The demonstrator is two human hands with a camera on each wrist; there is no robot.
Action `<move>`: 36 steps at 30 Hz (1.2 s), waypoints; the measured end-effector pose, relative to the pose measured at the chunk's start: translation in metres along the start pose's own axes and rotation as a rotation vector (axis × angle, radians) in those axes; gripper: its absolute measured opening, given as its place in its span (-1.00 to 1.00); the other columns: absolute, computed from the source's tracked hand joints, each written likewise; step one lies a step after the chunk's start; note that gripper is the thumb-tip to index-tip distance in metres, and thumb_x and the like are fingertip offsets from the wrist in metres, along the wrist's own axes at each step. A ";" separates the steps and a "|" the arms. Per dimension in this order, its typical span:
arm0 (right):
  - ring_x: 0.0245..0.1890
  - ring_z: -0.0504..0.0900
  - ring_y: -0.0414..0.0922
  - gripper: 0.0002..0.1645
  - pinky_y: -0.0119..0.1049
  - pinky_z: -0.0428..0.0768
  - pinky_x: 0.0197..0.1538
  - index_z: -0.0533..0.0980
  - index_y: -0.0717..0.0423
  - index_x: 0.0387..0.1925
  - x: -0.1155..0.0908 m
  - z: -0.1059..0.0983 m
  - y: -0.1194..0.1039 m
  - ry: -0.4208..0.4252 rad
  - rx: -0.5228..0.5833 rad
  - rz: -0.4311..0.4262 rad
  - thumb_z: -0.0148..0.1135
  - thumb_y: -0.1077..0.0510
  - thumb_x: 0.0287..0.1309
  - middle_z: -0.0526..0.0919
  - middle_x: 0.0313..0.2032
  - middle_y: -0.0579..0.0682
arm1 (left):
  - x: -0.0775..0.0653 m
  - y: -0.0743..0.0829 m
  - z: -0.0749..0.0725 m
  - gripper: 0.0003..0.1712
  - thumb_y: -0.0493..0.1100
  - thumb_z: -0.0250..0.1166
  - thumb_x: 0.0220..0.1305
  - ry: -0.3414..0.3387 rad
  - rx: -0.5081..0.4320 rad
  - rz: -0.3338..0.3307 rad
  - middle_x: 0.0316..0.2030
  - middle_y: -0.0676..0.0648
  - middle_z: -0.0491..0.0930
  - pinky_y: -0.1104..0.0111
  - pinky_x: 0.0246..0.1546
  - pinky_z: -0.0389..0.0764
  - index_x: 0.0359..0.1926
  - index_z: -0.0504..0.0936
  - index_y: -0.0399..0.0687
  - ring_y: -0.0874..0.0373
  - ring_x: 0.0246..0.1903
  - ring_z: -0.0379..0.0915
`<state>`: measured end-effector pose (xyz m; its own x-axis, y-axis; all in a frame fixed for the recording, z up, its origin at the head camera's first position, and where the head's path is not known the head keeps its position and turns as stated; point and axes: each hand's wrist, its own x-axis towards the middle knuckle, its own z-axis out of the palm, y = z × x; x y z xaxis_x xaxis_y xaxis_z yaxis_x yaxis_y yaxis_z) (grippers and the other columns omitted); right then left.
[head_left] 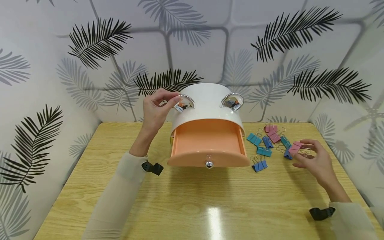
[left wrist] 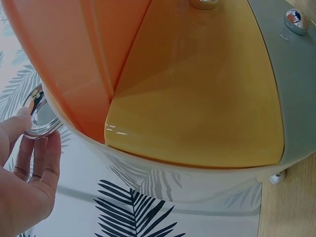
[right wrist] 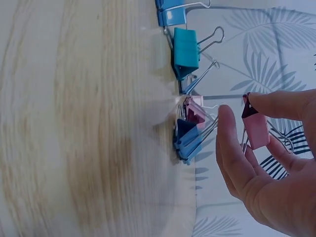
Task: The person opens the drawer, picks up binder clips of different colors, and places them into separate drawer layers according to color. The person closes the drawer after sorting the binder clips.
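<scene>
A small white drawer cabinet [head_left: 207,91] with two chrome ear-shaped rings stands on the table, its orange top drawer [head_left: 183,160] pulled out. My left hand [head_left: 154,110] pinches the left chrome ear [head_left: 187,103] between thumb and fingers; the left wrist view shows that same grip from below. In my right hand [head_left: 318,163], a pink binder clip [head_left: 295,147] is held above the table. The right wrist view has this pink clip [right wrist: 256,131] between thumb and fingers, its wire arms partly hidden. Just under it lies a blue binder clip [head_left: 288,154].
Several teal, blue and pink binder clips [head_left: 264,152] lie loosely to the right of the cabinet. Below the orange drawer are a yellow drawer [left wrist: 197,98] and a grey-green drawer [left wrist: 291,89], both pushed in. A leaf-patterned wall [head_left: 198,50] rises behind the wooden table [head_left: 180,206].
</scene>
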<state>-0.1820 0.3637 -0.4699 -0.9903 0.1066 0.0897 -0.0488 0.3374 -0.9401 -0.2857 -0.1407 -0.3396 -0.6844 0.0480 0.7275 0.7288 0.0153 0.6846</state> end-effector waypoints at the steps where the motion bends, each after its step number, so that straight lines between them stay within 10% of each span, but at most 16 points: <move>1: -0.26 0.68 -0.28 -0.41 -0.09 0.81 -0.32 0.33 0.07 0.29 0.000 0.000 -0.001 -0.013 0.058 -0.003 0.31 0.37 0.32 0.34 0.05 0.04 | 0.000 0.000 0.000 -0.88 -0.49 0.42 0.23 0.000 0.002 -0.001 -0.31 -0.17 0.67 0.49 -0.35 0.60 -0.19 0.76 -0.43 0.15 -0.31 0.61; 6: -0.26 0.72 -0.20 -0.39 -0.06 0.79 -0.38 0.36 0.00 0.28 -0.003 0.003 -0.007 -0.073 0.294 -0.015 0.26 0.46 0.31 0.35 0.02 0.04 | 0.000 0.001 0.000 -0.88 -0.51 0.41 0.22 0.002 0.007 -0.012 -0.31 -0.26 0.66 0.51 -0.35 0.59 -0.19 0.76 -0.44 0.18 -0.31 0.60; 17: -0.30 0.76 -0.15 -0.37 -0.10 0.80 -0.31 0.42 0.07 0.31 -0.005 0.015 -0.020 -0.087 0.403 -0.072 0.14 0.56 0.31 0.35 0.06 0.10 | 0.002 0.000 0.000 -0.88 -0.49 0.44 0.21 0.011 0.004 -0.011 -0.33 -0.01 0.69 0.53 -0.45 0.47 -0.21 0.76 -0.44 0.18 -0.32 0.58; 36: -0.36 0.76 -0.31 -0.67 -0.51 0.73 -0.33 0.55 0.48 0.06 -0.010 0.026 -0.049 0.093 0.156 -0.183 0.31 0.34 0.33 0.65 0.05 -0.16 | 0.002 0.001 0.000 -0.87 -0.50 0.43 0.20 0.001 0.014 -0.005 -0.30 -0.01 0.72 0.52 -0.41 0.55 -0.20 0.76 -0.43 0.16 -0.31 0.61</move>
<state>-0.1730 0.3214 -0.4336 -0.9471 0.1453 0.2862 -0.2528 0.2117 -0.9441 -0.2862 -0.1410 -0.3377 -0.6881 0.0472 0.7241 0.7255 0.0291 0.6876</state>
